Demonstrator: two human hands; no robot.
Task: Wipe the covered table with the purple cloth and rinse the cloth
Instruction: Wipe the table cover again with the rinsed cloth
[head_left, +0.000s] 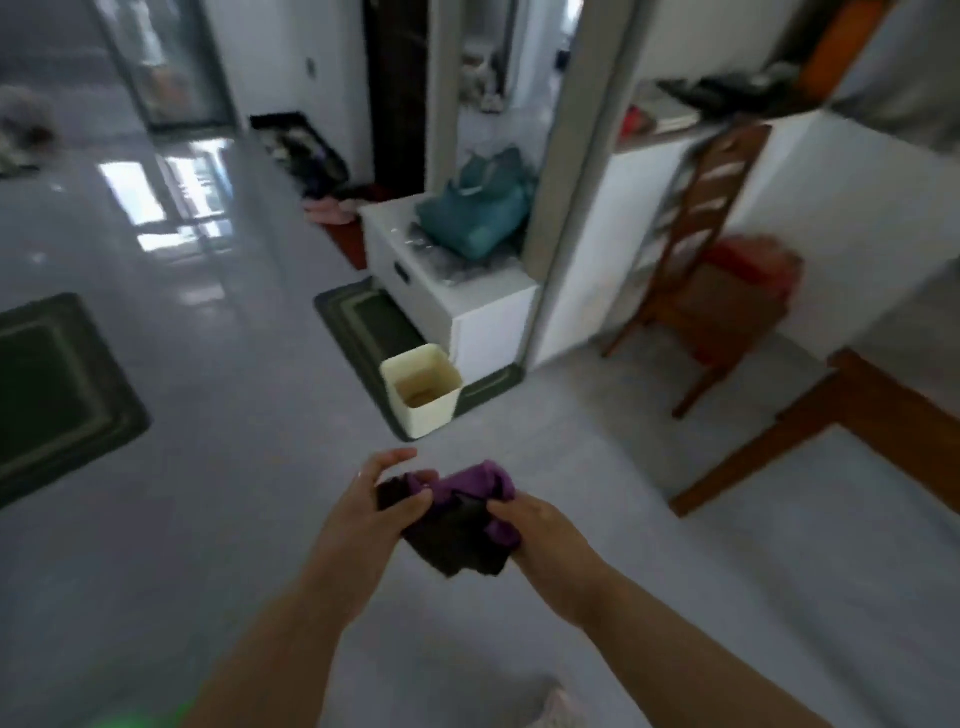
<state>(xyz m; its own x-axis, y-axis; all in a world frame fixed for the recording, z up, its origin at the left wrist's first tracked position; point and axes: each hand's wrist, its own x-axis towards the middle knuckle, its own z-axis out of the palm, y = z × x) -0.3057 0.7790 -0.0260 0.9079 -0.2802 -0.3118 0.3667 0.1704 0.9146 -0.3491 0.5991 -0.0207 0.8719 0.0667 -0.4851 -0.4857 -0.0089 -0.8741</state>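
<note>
Cloth (457, 519): purple, bunched, held above the floor on the near side of the bin (423, 389), between both hands.
Left hand (374, 499): thumb and fingers pinch the cloth's left end; one finger sticks out free.
Right hand (540, 530): curled round the cloth's right side.
Bin: cream, open-topped, upright.
Mat (363, 317): green, under the bin's far edge.
Cabinet (467, 291): white, just behind the bin; teal bag (475, 213) on top.
Chair (711, 270): wooden, right of the bin, well apart.

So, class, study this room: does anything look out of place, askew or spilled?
Nothing looks spilled or broken. Mildly odd: the cream bin sits across the green mat's edge, and a teal bag slumps on the white cabinet. The purple cloth is bunched.
</note>
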